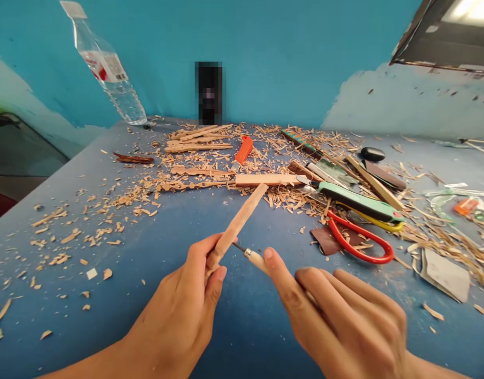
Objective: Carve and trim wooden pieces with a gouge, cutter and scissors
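My left hand (187, 300) is closed on the lower end of a flat, pale wooden strip (242, 215), which slants up and to the right. The strip's far end meets a wooden block (265, 180) lying on the table. In my right hand (340, 310) is a carving tool (258, 260) with a light wooden handle and a metal collar. Its thin dark shaft points left, and its tip is at the strip's right edge, just beyond my left fingers. Whether the tip cuts into the wood cannot be made out.
Shavings litter the blue table (167, 210). Carved sticks (198, 139) and an orange cutter (245, 149) lie at the back. A green-handled knife (360, 202), red-handled scissors (360, 245) and sandpaper (445, 273) are at the right. A plastic bottle (111, 73) leans at the back left.
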### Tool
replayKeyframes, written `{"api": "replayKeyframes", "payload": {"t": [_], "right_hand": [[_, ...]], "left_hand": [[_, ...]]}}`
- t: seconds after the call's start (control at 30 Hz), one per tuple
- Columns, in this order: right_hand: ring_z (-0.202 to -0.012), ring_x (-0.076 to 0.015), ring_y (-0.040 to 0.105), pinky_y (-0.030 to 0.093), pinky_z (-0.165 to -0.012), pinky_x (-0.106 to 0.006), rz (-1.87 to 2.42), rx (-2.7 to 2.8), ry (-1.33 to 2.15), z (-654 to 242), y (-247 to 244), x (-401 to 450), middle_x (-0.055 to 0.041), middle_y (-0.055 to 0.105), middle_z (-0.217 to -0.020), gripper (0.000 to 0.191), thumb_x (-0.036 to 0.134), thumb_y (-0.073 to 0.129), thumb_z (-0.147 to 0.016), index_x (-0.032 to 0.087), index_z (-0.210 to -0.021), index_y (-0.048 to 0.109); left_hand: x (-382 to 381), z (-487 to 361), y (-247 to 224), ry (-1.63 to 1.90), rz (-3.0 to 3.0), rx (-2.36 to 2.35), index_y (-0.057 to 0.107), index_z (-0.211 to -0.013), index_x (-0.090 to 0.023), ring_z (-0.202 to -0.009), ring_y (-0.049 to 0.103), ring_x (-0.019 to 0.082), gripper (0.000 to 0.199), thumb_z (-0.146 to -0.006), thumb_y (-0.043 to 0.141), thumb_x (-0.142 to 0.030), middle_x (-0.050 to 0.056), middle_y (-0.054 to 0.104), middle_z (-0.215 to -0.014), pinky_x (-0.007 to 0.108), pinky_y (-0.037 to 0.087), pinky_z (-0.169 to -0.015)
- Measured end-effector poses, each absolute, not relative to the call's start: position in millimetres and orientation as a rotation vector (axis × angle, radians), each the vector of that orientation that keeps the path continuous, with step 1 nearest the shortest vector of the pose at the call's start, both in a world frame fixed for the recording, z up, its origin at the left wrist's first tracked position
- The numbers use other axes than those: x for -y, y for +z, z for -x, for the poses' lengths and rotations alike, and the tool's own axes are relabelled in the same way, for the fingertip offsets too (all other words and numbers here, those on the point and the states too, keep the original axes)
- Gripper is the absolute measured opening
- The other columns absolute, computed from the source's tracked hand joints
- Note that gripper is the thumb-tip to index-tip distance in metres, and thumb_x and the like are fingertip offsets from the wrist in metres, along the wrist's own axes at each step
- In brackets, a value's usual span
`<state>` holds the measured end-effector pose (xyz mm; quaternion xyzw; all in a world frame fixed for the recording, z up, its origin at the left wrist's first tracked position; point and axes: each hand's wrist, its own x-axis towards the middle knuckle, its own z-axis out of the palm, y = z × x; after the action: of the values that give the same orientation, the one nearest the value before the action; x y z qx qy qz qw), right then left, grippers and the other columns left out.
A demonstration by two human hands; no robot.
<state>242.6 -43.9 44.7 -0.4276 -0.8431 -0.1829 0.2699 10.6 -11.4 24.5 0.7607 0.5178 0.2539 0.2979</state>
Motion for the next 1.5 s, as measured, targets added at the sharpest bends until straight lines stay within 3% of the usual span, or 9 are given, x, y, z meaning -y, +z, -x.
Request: {"api": "replayKeyframes", "payload": {"t": [0.13,0.37,0.53,0.67,0.83,0.93,1.17,1.27,1.5], "right_hand": [[-0.052,-0.0109,0.049,0.036,-0.051,-0.03,1.168,2.21,-0.055,-240.3,34.0,37.8,0.0017,0.061,-0.073,0.032,0.012,0.05,-0.107,0.006,-0.137,0.061],[-0.052,-0.0094,0.034,0.028,-0.043,-0.024,1.3,1.868,0.913,-237.2,41.2,27.0,0.0072,0.038,-0.062,0.031,0.034,0.046,-0.112,0.02,-0.094,0.067],[-0.058,-0.0115,0.051,0.039,-0.056,-0.026,0.985,2.183,0.13,-257.1,39.1,19.2,0.0028,0.062,-0.075,0.028,0.019,0.047,-0.111,0.017,-0.136,0.059],[-0.055,-0.0146,0.047,0.034,-0.055,-0.032,0.933,2.321,-0.398,-260.6,37.0,15.7,0.0007,0.062,-0.072,0.024,0.017,0.047,-0.11,0.01,-0.131,0.058],[-0.051,-0.0144,0.04,0.03,-0.053,-0.033,0.954,2.282,-0.437,-247.2,37.1,19.8,0.0024,0.056,-0.066,0.018,0.02,0.044,-0.112,0.013,-0.113,0.061],[-0.053,-0.0141,0.043,0.03,-0.055,-0.032,0.93,2.25,-0.428,-245.0,38.8,23.0,0.0019,0.059,-0.066,0.019,0.019,0.051,-0.11,0.011,-0.123,0.063],[-0.052,-0.014,0.043,0.029,-0.052,-0.033,0.811,2.348,-0.337,-243.4,36.4,36.3,0.0016,0.06,-0.066,0.02,0.017,0.054,-0.108,0.007,-0.125,0.061],[-0.052,-0.0123,0.042,0.03,-0.051,-0.031,0.924,2.322,0.051,-238.3,41.9,43.4,0.0032,0.057,-0.066,0.015,0.018,0.049,-0.11,0.013,-0.111,0.063],[-0.047,-0.0087,0.016,0.017,-0.045,-0.025,1.121,1.549,2.023,-240.1,75.3,32.8,0.0116,0.022,-0.054,0.05,0.065,0.05,-0.105,0.019,-0.092,0.067]], "left_hand": [[11.4,-11.7,18.8,0.664,-2.103,-1.377,0.04,-0.142,-0.031,-0.053,0.061,0.014,0.031,-0.111,0.036,-0.033,-0.006,0.063,-0.077,0.022,0.045,-0.05],[11.1,-10.8,30.4,0.677,-1.916,-1.269,0.04,-0.135,-0.031,-0.048,0.045,0.011,0.024,-0.112,0.038,-0.038,-0.008,0.051,-0.071,0.023,0.035,-0.049],[12.1,-13.5,45.8,0.706,-1.334,-0.869,0.042,-0.122,-0.027,-0.055,0.044,0.007,0.035,-0.109,0.04,-0.059,-0.007,0.049,-0.076,0.02,0.039,-0.054],[11.3,-12.0,48.3,0.528,-1.019,-0.591,0.044,-0.106,-0.025,-0.046,0.031,0.003,0.04,-0.103,0.054,-0.063,-0.012,0.036,-0.064,0.013,0.032,-0.045],[5.9,-7.1,49.6,0.449,-0.879,-0.415,0.044,-0.099,-0.025,-0.04,0.039,0.005,0.034,-0.1,0.066,-0.05,-0.013,0.039,-0.059,0.012,0.037,-0.038],[4.0,-5.7,52.9,0.432,-0.887,-0.491,0.043,-0.095,-0.024,-0.038,0.024,0.002,0.04,-0.096,0.071,-0.053,-0.015,0.032,-0.057,0.012,0.027,-0.037],[20.3,-12.3,45.4,0.485,-1.33,-0.801,0.04,-0.08,-0.023,-0.041,0.021,0.005,0.052,-0.101,0.049,-0.07,-0.014,0.025,-0.049,0.019,0.016,-0.038],[23.3,-13.0,37.4,0.544,-1.372,-0.856,0.04,-0.084,-0.024,-0.04,0.022,0.006,0.047,-0.104,0.044,-0.066,-0.014,0.025,-0.048,0.021,0.019,-0.04],[22.8,-10.2,49.3,0.522,-1.493,-0.798,0.044,-0.081,-0.023,-0.047,0.021,0.008,0.047,-0.105,0.044,-0.063,-0.011,0.025,-0.056,0.023,0.02,-0.043]]}}
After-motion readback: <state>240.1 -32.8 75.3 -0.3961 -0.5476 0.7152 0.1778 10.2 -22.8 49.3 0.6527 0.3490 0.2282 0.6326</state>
